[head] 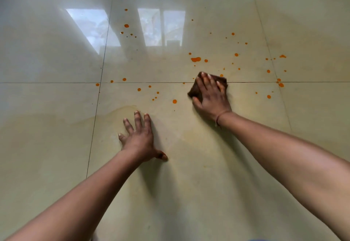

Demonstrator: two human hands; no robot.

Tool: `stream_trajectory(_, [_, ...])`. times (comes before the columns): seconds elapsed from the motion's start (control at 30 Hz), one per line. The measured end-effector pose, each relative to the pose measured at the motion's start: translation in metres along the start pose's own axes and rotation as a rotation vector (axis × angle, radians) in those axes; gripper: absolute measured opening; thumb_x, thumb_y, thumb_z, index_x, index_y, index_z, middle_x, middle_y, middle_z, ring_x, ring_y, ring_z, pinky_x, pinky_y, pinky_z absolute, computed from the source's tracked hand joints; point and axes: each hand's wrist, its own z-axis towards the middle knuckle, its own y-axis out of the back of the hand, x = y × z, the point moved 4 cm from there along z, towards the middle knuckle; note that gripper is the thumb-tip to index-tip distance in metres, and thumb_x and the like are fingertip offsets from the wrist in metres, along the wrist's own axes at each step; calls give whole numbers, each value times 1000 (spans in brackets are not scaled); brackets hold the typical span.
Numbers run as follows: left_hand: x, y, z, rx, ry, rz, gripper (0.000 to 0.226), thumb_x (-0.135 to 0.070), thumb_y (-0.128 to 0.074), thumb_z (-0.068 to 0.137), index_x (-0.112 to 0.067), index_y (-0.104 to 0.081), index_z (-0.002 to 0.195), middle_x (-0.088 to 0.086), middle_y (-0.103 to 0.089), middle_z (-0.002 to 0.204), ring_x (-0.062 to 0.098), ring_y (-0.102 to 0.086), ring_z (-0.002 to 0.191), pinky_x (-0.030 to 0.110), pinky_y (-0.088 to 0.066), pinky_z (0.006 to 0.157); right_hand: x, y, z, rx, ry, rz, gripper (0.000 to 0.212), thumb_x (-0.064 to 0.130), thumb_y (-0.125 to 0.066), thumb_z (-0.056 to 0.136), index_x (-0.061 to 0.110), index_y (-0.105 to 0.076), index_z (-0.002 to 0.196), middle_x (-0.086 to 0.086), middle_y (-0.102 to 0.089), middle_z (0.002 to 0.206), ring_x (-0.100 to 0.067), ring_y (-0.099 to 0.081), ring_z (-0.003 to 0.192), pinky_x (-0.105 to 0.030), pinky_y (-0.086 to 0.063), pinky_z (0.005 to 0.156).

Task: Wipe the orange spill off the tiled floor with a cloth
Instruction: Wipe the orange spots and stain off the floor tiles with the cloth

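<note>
Inspection of the tiled floor (189, 193), head view.

The right hand (211, 96) lay palm down on a dark brown cloth (191, 93), its fingers (212, 82) extended and nearly straight across the top, pressing the cloth flat to the floor rather than gripping it. The thumb sat at the cloth's near left edge. A thin band (220, 116) circled the right wrist.

The cloth lay across the horizontal grout line (56, 82), right of centre, within the orange spill (195, 59). The spill consisted of scattered drops: the largest blot lay just beyond the cloth, smaller drops spread to the right as far as the next tile joint, another group lay to the left of the cloth along and below the grout line, and a few sat farther off near a reflected window (161, 26). One drop touched or nearly touched the cloth's far right corner.

The left hand (139, 138) was planted flat on the floor, nearer the person and well apart from the cloth, fingers spread and straight, holding nothing. A pale yellowish wet smear (121, 111) ran from just beyond that hand's fingertips towards the left.
</note>
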Motion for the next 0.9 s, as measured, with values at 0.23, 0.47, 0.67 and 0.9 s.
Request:
stream_trajectory(0.23, [0, 2, -4, 18, 2, -24, 146, -60, -81, 57, -16, 25, 146, 10, 37, 151, 46, 27, 137, 67, -7, 109, 8, -7, -39, 36, 174, -7, 79, 57, -24, 83, 21, -15, 153, -3, -10, 161, -20, -7, 148, -41, -5, 116])
stream_trajectory(0.47, [0, 0, -4, 17, -7, -53, 146, -58, -82, 56, -16, 24, 147, 9, 38, 150, 45, 28, 137, 67, -4, 109, 44, -2, 2, 13, 148, 16, 76, 52, -26, 83, 20, -19, 152, -2, -13, 161, -19, -9, 147, -42, -8, 116])
stream_trajectory(0.67, [0, -1, -2, 14, -7, -51, 147, -58, -82, 56, -16, 26, 146, 9, 40, 149, 45, 30, 136, 67, -3, 109, 32, 1, 5, 41, 272, -29, 75, 52, -26, 84, 22, -20, 152, -1, -14, 160, -18, -11, 147, -38, -7, 114])
stream_trajectory(0.9, [3, -4, -3, -7, -15, -65, 147, -60, -82, 55, -17, 25, 147, 8, 40, 149, 44, 31, 136, 67, -2, 109, 47, -13, -64, 50, 380, 22, 72, 50, -31, 86, 21, -24, 152, -1, -17, 159, -19, -13, 147, -44, -13, 114])
